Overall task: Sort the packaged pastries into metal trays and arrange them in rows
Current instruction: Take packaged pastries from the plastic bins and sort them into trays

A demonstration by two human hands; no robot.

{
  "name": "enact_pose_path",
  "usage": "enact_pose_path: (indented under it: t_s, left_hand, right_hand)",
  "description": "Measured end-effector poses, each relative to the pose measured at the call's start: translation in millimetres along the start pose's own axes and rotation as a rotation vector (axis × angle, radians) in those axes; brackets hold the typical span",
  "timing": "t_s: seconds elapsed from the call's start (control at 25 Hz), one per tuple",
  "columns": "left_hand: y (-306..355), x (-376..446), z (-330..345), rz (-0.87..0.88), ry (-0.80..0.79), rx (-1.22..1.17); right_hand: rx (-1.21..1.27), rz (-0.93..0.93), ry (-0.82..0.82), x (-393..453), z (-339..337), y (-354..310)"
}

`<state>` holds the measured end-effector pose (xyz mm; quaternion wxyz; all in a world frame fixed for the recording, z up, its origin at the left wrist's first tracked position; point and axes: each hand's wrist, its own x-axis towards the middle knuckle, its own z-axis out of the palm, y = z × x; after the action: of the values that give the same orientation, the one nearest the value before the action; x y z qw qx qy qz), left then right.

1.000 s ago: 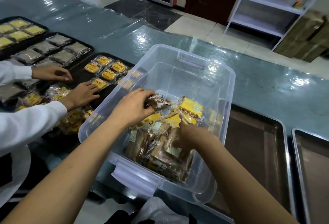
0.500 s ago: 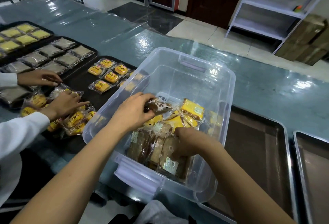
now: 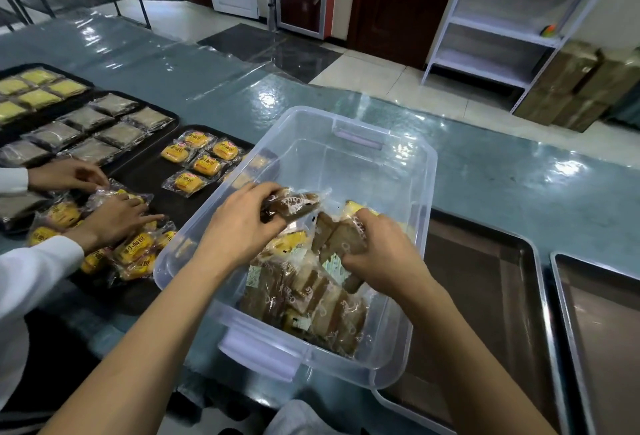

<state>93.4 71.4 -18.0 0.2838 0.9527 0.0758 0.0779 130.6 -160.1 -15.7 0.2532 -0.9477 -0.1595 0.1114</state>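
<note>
Clear plastic bin (image 3: 408, 171) right under both my hands, w/ a heap of wrapped pastries (image 3: 311, 299) in its near half: mostly brown cake slices, a few yellow ones mixed in. Far half of the bin is bare. My left hand (image 3: 239, 227) is curled round one brown wrapped pastry (image 3: 292, 204), held up above the heap, wrapper end poking out past my fingertips toward the right hand. My right hand (image 3: 384, 254) grips a bunch of brown slices (image 3: 341, 237), lifted off the pile, a yellow pack (image 3: 353, 207) just beyond my knuckles.

Right of my right hand, two metal trays: the nearer tray (image 3: 498, 296) partly under the bin's corner, the second tray (image 3: 602, 330) beside it further right.

Left of my left hand, a black tray (image 3: 152, 178) w/ small yellow buns in rows (image 3: 197, 161) at its far end and a loose pile of them (image 3: 131, 254) at its near end, where another person's hands (image 3: 114, 216) are working. Beyond that, trays of grey-brown packs (image 3: 93, 133) and yellow packs (image 3: 34, 92) in rows.

Vs half a sec ago: right hand was down in the heap, now it's come up w/ its bunch. Left hand has kept the same pastry, raised a bit.
</note>
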Motion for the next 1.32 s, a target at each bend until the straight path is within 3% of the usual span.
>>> enact_pose_path:
  t_s: [0.24, 0.56, 0.88, 1.32]
  left_hand:
    - [20, 4, -16, 0.072, 0.112, -0.037]
    - [78, 13, -18, 0.188, 0.168, -0.079]
    - [137, 15, 21, 0.330, 0.093, -0.123]
    - [232, 0, 95, 0.473, 0.029, -0.133]
  right_hand:
    - [0.247, 0.038, 0.246, -9, -34, -4]
    - [0.321, 0.058, 0.548, -32, -76, 19]
    - [0.350, 0.151, 0.693, -70, -102, 71]
    - [0.349, 0.280, 0.771, -122, -135, 175]
